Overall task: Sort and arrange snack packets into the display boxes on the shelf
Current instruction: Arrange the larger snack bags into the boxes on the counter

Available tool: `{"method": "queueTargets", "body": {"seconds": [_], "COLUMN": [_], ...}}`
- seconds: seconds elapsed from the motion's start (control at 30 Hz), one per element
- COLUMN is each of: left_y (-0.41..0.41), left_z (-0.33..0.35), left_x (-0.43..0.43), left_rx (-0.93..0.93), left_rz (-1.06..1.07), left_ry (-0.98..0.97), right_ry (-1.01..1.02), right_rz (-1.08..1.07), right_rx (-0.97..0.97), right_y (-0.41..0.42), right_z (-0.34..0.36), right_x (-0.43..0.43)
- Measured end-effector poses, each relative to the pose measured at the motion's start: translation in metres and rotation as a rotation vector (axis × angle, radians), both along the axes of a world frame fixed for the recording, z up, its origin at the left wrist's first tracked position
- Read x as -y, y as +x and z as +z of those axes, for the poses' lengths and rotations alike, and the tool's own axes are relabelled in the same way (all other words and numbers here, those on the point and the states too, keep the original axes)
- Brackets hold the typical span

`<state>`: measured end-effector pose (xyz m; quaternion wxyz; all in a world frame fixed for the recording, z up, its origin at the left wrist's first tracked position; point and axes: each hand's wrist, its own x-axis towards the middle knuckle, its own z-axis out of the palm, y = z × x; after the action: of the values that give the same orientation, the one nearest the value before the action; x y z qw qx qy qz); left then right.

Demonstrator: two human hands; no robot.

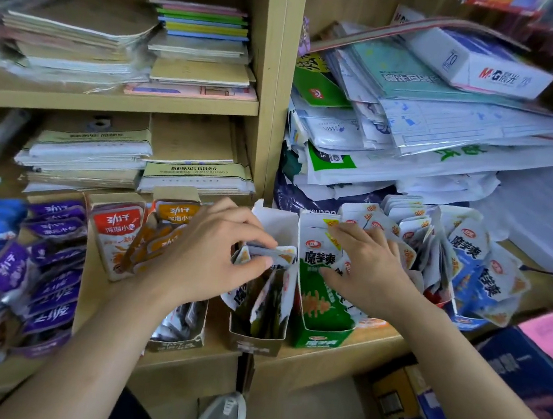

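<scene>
The left hand's (208, 253) fingers (254, 238) and thumb pinch a packet stack (277, 254) of white snack packets by its top edge, right over the open mouth of the brown display box (254, 343). The right hand's (371, 275) fingers are spread and fairly straight. They lie flat on loose packets at the green display box (322, 338), with the forefinger reaching its raised back flap; whether the thumb hooks a packet I cannot tell.

The two boxes stand touching side by side. Their fronts sit near the front edge of the shelf (337, 357), with only a narrow strip of bare wood before them. A wider bare strip runs between the red-and-white box (114, 242) and the purple packets (53, 252) on the left.

The brown box holds dark and white packets standing on edge, with the pinched stack above them. The green box holds white packets under the right palm. Orange packets (172, 218) lean against the red-and-white box. A low box of silver packets (178, 334) lies under the left wrist. Blue-and-white packets (478, 267) crowd together just right of the right hand. Behind them slumps a heap of paper goods (432, 134), and the upright divider (275, 88) rises behind the brown box.
</scene>
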<state>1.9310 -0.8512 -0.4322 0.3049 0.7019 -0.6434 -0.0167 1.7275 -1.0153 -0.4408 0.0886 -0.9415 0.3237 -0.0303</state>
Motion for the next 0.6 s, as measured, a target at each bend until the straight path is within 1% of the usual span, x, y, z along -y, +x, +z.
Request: {"method": "queueTargets", "body": {"seconds": [0.03,0.13,0.23,0.33,0.43,0.6], "left_y": [-0.001,-0.002,-0.002,0.0,0.0,-0.001], "left_z": [-0.001,-0.004,-0.006,-0.009,-0.009,-0.007], "left_x": [0.002,0.006,0.01,0.013,0.015,0.019], "left_rx": [-0.019,-0.053,-0.089,-0.086,-0.099,-0.117], "left_rz": [0.013,0.025,0.006,0.012,0.013,0.077], "left_ry": [-0.004,0.013,0.055,0.074,0.062,-0.009], "right_ry": [0.005,0.033,0.011,0.014,0.06,0.188], "right_rz": [-0.009,-0.03,0.027,0.121,0.238,0.304], "right_rx": [0.023,0.172,0.259,0.356,0.361,0.368], "right_y": [0.002,0.006,0.003,-0.012,-0.033,-0.043], "right_z": [-0.001,-0.005,-0.007,-0.001,0.005,0.008], "right_x": [0.001,0.005,0.008,0.007,0.004,0.007]}}
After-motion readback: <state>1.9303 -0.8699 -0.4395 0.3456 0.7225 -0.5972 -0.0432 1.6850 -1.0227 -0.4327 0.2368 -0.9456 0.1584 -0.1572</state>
